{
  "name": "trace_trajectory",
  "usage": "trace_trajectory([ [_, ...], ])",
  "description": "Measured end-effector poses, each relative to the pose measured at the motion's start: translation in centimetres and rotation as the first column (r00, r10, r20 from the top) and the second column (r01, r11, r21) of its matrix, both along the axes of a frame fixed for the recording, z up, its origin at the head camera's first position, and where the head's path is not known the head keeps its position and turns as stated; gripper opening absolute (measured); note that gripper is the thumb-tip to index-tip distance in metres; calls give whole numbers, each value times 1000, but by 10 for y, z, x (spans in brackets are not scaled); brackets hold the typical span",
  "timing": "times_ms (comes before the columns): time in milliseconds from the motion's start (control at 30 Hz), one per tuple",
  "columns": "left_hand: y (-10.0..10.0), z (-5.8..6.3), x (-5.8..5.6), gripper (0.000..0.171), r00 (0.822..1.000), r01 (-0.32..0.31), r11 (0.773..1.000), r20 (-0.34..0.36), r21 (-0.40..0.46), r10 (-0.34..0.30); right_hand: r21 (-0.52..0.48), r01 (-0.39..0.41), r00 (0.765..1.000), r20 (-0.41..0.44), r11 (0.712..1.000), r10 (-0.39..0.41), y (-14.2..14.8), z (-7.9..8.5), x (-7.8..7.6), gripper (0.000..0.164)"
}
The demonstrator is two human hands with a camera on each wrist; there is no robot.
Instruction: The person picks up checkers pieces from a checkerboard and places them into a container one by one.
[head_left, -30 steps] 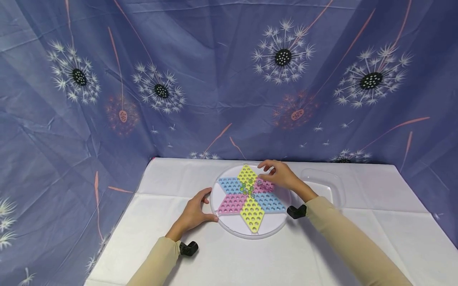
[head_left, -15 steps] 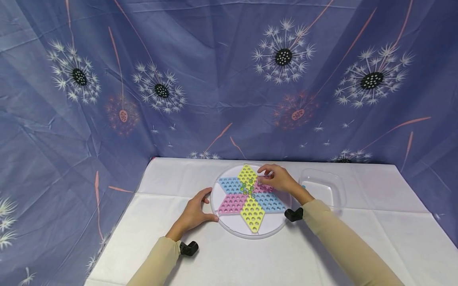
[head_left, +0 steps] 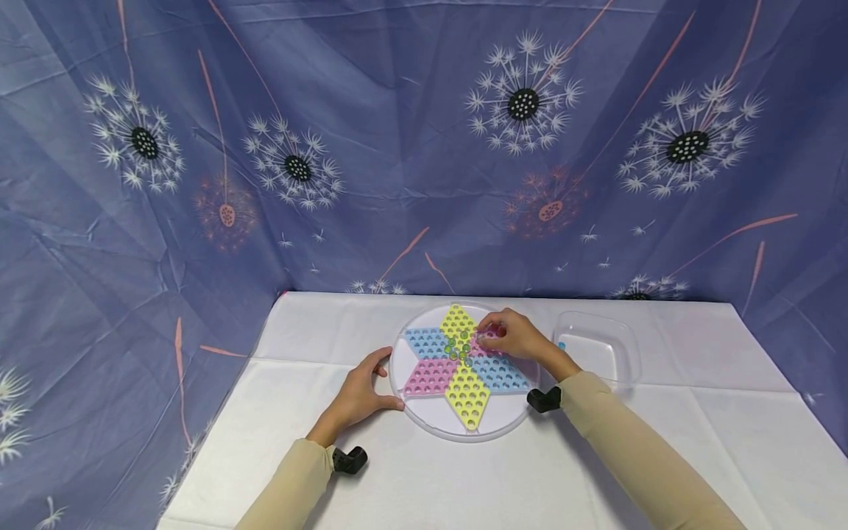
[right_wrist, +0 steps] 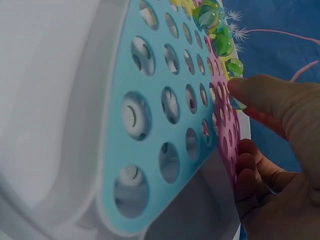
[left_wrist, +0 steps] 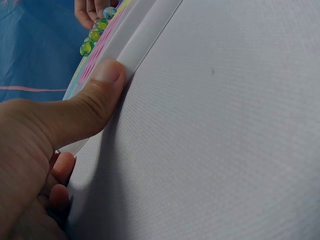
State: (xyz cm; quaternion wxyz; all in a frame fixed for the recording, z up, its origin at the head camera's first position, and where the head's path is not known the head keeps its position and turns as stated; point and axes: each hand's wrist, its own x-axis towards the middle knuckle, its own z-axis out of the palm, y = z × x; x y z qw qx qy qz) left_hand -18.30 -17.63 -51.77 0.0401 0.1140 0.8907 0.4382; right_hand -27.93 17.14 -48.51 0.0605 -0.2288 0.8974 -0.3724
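A round white Chinese checkers board [head_left: 424,421] lies on the table, with a star of yellow, pink and blue sections full of holes. Several green-yellow glass marbles [head_left: 461,347] sit around its middle. My left hand [head_left: 358,390] rests at the board's left rim; in the left wrist view its thumb [left_wrist: 102,87] lies against the rim's side. Over the pink section at the upper right, my right hand [head_left: 520,335] pinches a clear bluish marble [right_wrist: 236,102] between thumb and index finger. Its other fingers [right_wrist: 247,175] are curled near the pink section.
A clear plastic tray [head_left: 626,338] stands right of the board, with a small blue marble [head_left: 562,345] at its left side. White cloth [head_left: 702,434] covers the table. A blue dandelion-print curtain [head_left: 411,147] hangs behind and at the sides.
My right hand has lowered slightly, and its thumb and index finger have drawn closer together on the marble. The left hand and the board have stayed in place.
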Motion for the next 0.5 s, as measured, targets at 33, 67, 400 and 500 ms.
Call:
trace_trajectory([
  [33, 0, 0, 0, 109, 1000, 1, 1000, 3, -1, -1, 0, -5, 1000, -5, 1000, 5, 0, 0, 0, 22],
  [67, 0, 0, 0, 109, 1000, 1, 1000, 4, -1, -1, -1, -7, 1000, -11, 1000, 7, 0, -1, 0, 21],
  [400, -1, 0, 0, 109, 1000, 7, 1000, -3, 3, -7, 1, 1, 1000, -18, 1000, -1, 0, -3, 0, 15],
  [500, -1, 1, 0, 110, 1000, 3, 1000, 13, 9, -3, 7, 7, 1000, -20, 1000, -7, 0, -4, 0, 16],
])
